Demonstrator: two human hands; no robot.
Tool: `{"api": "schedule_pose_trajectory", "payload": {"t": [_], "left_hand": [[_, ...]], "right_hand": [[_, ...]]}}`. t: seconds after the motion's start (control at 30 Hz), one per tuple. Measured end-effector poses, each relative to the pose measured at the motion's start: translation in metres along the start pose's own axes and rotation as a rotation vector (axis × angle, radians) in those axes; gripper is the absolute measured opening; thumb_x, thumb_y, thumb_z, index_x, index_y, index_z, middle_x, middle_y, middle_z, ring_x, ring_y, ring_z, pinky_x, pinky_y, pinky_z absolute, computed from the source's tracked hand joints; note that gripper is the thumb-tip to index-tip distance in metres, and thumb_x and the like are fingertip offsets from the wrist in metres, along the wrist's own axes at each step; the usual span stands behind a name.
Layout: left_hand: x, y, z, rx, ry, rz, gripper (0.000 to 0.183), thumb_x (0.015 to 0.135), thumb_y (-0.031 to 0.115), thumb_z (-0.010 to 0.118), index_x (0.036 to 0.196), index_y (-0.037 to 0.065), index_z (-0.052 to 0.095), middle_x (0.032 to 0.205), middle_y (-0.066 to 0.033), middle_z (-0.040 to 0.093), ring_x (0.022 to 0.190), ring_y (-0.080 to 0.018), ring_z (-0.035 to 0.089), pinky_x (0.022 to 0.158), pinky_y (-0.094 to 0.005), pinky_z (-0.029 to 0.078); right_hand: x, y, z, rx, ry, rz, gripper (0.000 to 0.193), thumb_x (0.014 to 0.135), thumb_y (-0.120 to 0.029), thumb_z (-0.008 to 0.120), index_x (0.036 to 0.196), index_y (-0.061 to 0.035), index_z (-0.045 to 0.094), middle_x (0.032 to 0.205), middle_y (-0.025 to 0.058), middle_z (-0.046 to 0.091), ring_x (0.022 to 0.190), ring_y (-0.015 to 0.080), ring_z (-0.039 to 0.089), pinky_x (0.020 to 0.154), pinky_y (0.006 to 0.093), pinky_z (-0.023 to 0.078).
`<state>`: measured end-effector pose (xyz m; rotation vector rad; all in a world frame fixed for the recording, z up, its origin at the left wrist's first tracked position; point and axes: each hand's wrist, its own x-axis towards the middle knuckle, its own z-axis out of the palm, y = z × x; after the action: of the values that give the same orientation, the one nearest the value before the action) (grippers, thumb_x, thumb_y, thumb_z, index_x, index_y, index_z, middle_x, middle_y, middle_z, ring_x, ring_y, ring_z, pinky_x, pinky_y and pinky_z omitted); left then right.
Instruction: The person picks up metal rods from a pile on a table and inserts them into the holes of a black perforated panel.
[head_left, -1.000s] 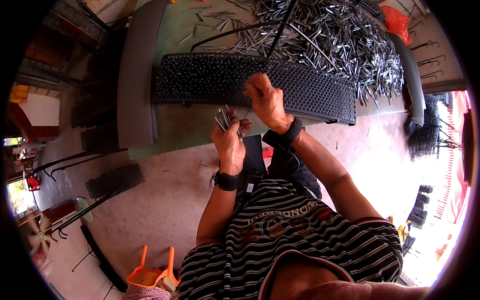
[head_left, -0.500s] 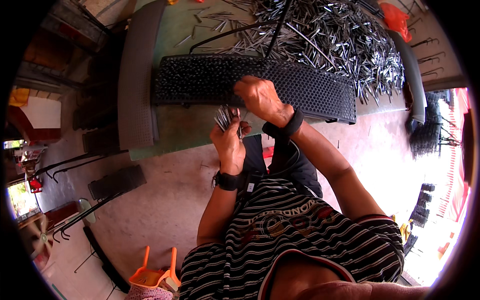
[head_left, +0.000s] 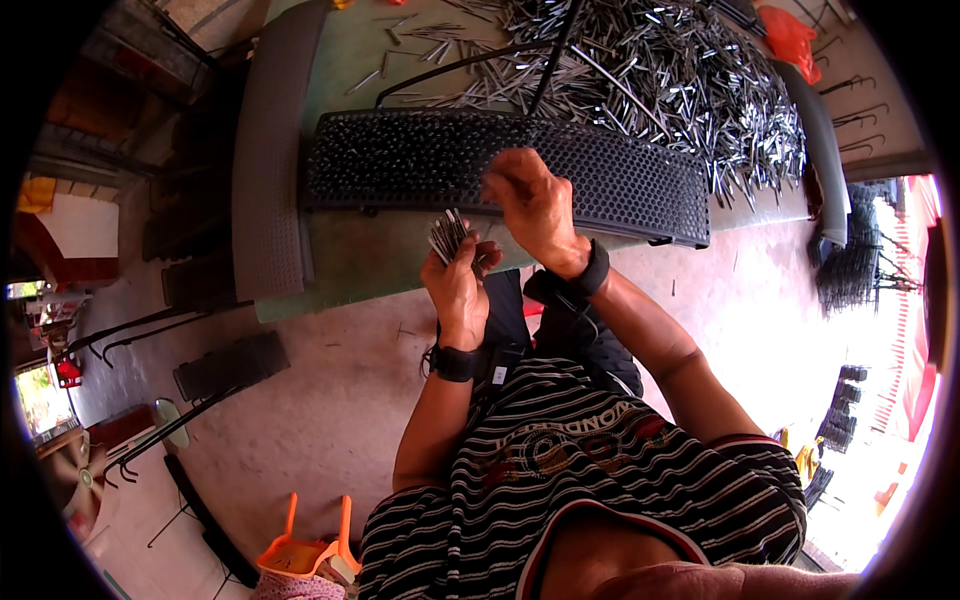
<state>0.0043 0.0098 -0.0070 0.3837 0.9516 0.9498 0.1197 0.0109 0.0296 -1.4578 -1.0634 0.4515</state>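
A bundle of thin metal rods (head_left: 448, 234) stands up out of my left hand (head_left: 460, 300), whose fingers are wrapped round it just off the table's near edge. My right hand (head_left: 540, 215) hangs over the near side of a long black tray (head_left: 640, 190) full of round holes. Its fingers are bent together in a pinch and slightly smeared; what they hold, if anything, is too small to make out. In the tray's left part many holes have shiny tips in them, while the right part shows dark open holes.
A large heap of loose metal rods (head_left: 690, 90) covers the table's far right behind the tray. Thin black bars (head_left: 465, 62) rise above the tray's back. A grey perforated strip (head_left: 275, 170) lies along the table's left side. An orange stool (head_left: 295, 555) stands behind on the left.
My right hand has moved a little to the right and turned, its fingers lifting away from the tray's middle. My left hand keeps the rods in nearly the same place.
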Motion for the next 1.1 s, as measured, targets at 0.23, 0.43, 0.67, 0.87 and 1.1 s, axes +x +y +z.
{"api": "schedule_pose_trajectory", "payload": {"t": [0.23,0.43,0.67,0.87,1.1], "left_hand": [[0.002,0.001,-0.008,0.018,-0.016,0.035,0.015,0.085,-0.001,0.053,0.100,-0.001,0.056,0.080,-0.0074,0.058,0.063,-0.0178,0.059,0.056,-0.0301,0.051],[0.002,0.000,-0.008,0.028,0.002,0.038,0.015,0.083,-0.002,0.056,0.098,0.001,0.056,0.078,-0.0069,0.058,0.062,-0.0176,0.059,0.054,-0.0301,0.051],[-0.003,-0.004,0.008,0.040,-0.084,-0.001,0.015,0.083,-0.002,0.055,0.098,0.002,0.057,0.083,-0.0082,0.061,0.068,-0.0192,0.062,0.058,-0.0320,0.054],[-0.003,-0.009,0.017,0.064,-0.118,0.017,0.014,0.084,-0.002,0.053,0.097,0.001,0.056,0.086,-0.0091,0.060,0.071,-0.0194,0.062,0.060,-0.0315,0.054],[-0.002,-0.008,0.029,0.111,-0.149,0.003,0.012,0.084,0.000,0.053,0.096,0.000,0.057,0.086,-0.0079,0.061,0.072,-0.0184,0.061,0.058,-0.0299,0.052]], "right_hand": [[0.000,0.026,0.009,-0.201,-0.048,-0.235,0.010,0.080,0.000,0.059,0.089,-0.0010,0.054,0.076,0.0120,0.062,0.064,0.0252,0.064,0.053,0.0305,0.049],[0.006,0.033,0.004,-0.554,-0.155,-0.516,0.009,0.079,-0.009,0.062,0.084,-0.0022,0.059,0.072,0.0108,0.060,0.058,0.0297,0.059,0.052,0.0359,0.047],[-0.006,0.014,-0.019,-0.308,-0.247,0.124,0.017,0.073,-0.015,0.068,0.078,0.0006,0.063,0.064,0.0139,0.062,0.057,0.0248,0.063,0.052,0.0327,0.048],[0.006,0.018,-0.031,-0.281,-0.240,0.166,0.015,0.076,-0.014,0.062,0.078,0.0006,0.065,0.065,0.0168,0.062,0.058,0.0259,0.064,0.053,0.0327,0.048],[-0.014,0.030,-0.026,-0.287,-0.219,0.178,0.016,0.076,-0.011,0.059,0.085,0.0005,0.065,0.065,0.0182,0.062,0.059,0.0259,0.064,0.055,0.0328,0.049]]}}
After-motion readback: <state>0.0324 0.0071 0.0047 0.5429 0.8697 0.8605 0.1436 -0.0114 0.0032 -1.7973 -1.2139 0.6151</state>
